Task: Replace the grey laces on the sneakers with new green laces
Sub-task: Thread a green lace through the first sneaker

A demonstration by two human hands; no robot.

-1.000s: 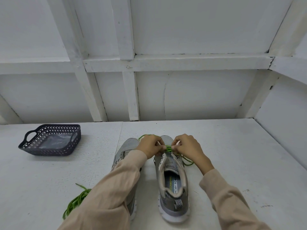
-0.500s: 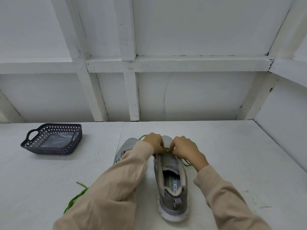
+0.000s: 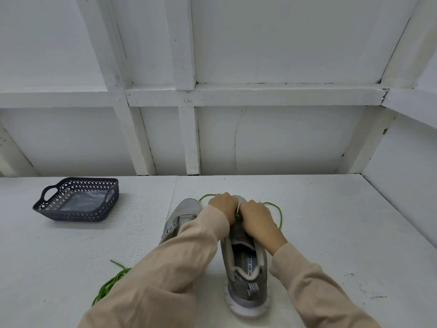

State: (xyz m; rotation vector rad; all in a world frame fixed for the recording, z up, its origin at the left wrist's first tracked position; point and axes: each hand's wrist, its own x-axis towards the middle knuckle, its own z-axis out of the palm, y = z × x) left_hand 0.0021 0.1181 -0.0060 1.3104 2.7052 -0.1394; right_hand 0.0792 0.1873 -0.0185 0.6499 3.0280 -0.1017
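Two grey sneakers stand side by side on the white table, heels toward me. On the right sneaker [image 3: 246,275] both hands work at the front eyelets. My left hand [image 3: 223,205] and my right hand [image 3: 256,217] are curled close together and pinch a green lace [image 3: 280,215], which loops out past the toe on both sides. The left sneaker [image 3: 183,215] is partly hidden under my left sleeve and shows no lace. A second green lace [image 3: 111,284] lies bundled on the table at the lower left.
A dark perforated plastic basket [image 3: 50,210] with a clear bag inside sits at the back left of the table [image 3: 343,233]. A white framed wall closes the back, and a white panel rises on the right.
Both hands have moved forward toward the toe and closer together. The lace loop has swung out to the right of the shoe.
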